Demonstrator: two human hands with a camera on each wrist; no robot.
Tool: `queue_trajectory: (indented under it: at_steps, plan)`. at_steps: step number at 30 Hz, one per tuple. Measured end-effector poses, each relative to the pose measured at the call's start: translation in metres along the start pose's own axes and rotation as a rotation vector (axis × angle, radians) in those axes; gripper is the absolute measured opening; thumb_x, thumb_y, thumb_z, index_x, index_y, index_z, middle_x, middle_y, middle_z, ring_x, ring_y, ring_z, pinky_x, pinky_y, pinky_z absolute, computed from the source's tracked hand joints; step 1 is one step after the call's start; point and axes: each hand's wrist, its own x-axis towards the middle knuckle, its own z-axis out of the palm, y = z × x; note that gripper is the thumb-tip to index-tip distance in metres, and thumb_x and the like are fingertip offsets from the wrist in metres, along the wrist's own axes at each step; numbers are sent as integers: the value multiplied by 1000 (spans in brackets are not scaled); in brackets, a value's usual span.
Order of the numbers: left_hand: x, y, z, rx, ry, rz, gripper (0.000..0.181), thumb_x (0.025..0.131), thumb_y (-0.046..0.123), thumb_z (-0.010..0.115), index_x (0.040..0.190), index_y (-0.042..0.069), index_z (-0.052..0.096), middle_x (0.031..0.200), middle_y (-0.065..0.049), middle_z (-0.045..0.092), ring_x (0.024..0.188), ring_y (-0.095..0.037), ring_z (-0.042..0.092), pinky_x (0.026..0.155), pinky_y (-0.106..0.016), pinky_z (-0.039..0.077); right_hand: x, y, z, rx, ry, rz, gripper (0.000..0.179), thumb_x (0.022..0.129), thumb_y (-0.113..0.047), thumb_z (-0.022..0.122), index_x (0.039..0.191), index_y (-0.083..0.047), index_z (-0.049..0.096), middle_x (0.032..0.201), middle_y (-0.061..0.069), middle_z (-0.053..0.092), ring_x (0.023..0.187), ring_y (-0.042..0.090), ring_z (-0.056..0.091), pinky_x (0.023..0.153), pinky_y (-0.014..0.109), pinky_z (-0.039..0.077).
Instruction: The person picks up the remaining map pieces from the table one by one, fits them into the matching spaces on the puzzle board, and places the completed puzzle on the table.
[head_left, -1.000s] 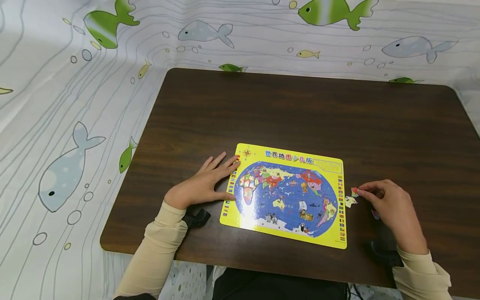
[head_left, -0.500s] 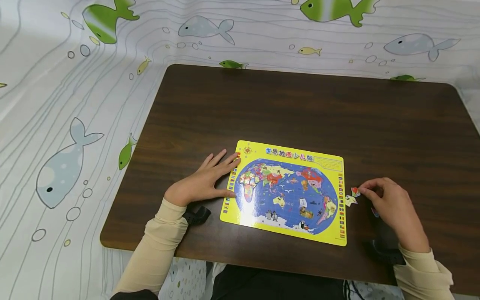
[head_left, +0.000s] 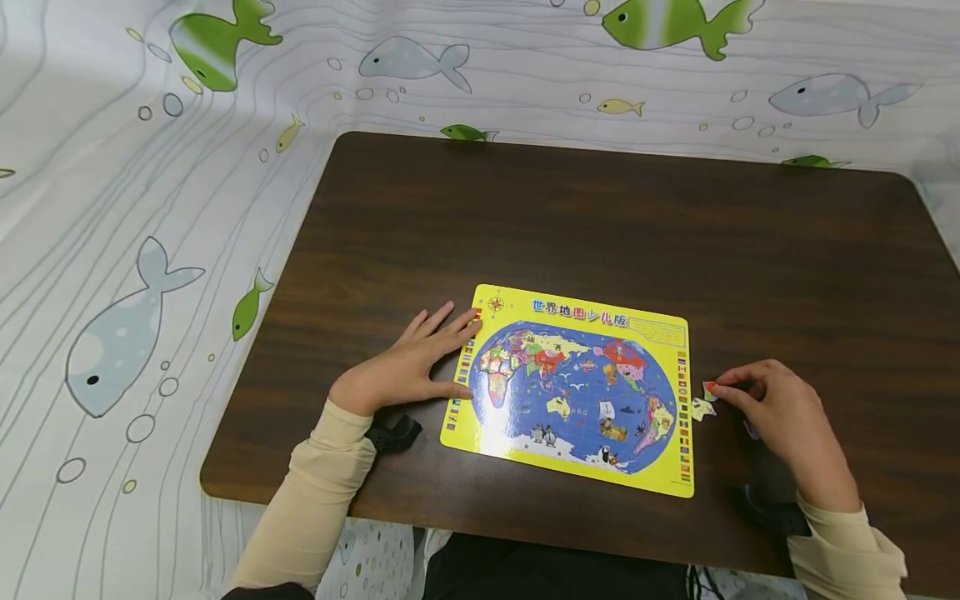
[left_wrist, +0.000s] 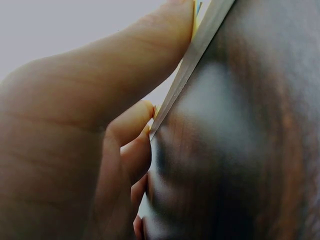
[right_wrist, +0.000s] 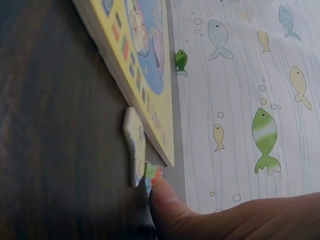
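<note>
A yellow-framed world map puzzle board (head_left: pixel 570 479) lies slightly turned near the table's front edge. My left hand (head_left: pixel 408 371) rests on its left border with fingers spread; the left wrist view shows the thumb (left_wrist: pixel 150 55) at the board's edge. Off the board's right side, my right hand (head_left: pixel 787 417) pinches a small red and green puzzle piece (right_wrist: pixel 153 172) between thumb and index finger, low over the table. Close beside it, a pale yellow puzzle piece (head_left: pixel 702 408) lies against the board's right edge. Another small piece (head_left: pixel 752 429) is partly hidden under the right hand.
The dark wooden table (head_left: pixel 600 217) stretches behind and to both sides of the board. A white curtain (head_left: pixel 525 50) printed with fish hangs along the far and left sides. Black wrist straps (head_left: pixel 393 435) sit at both wrists.
My right fingertips have come slightly further over the red and green puzzle piece. The left hand and the board stay where they were; the head view shifts slightly.
</note>
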Motion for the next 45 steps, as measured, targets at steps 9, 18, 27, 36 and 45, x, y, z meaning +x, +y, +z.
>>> queue_trajectory:
  at_steps: [9,18,27,36,45]
  plan:
    - [-3,1,5,-26,-2,-1,103,88,54,78,168,23,21,178,3,12,165,-33,-2,131,-63,-3,-6,2,3,1,-4,2,19,98,-17,74,103,2,74,87,14,64,62,20,51,75,49,34]
    - [-5,0,8,-26,2,4,102,88,54,78,168,23,21,178,2,12,165,-33,-2,131,-63,-3,-9,4,6,-16,34,-35,29,92,-21,82,109,1,77,112,26,64,78,28,58,72,44,34]
    - [-4,-1,9,-14,-3,-6,102,89,54,77,168,24,20,178,4,10,166,-31,-3,131,-62,-3,-9,-1,7,-14,39,-16,23,90,-13,82,104,4,74,95,23,70,75,27,57,75,46,28]
    - [-2,-1,5,-8,-10,-13,104,88,55,77,168,25,18,178,6,8,166,-30,-5,131,-61,-5,-7,-2,-1,32,2,-8,21,100,-15,71,113,1,75,83,13,70,56,15,48,46,27,38]
    - [0,-1,0,-9,8,8,104,87,53,79,168,22,21,178,2,12,165,-33,-3,131,-62,-5,0,5,-11,89,-36,-23,27,102,-21,69,115,1,76,102,22,77,65,7,55,52,25,45]
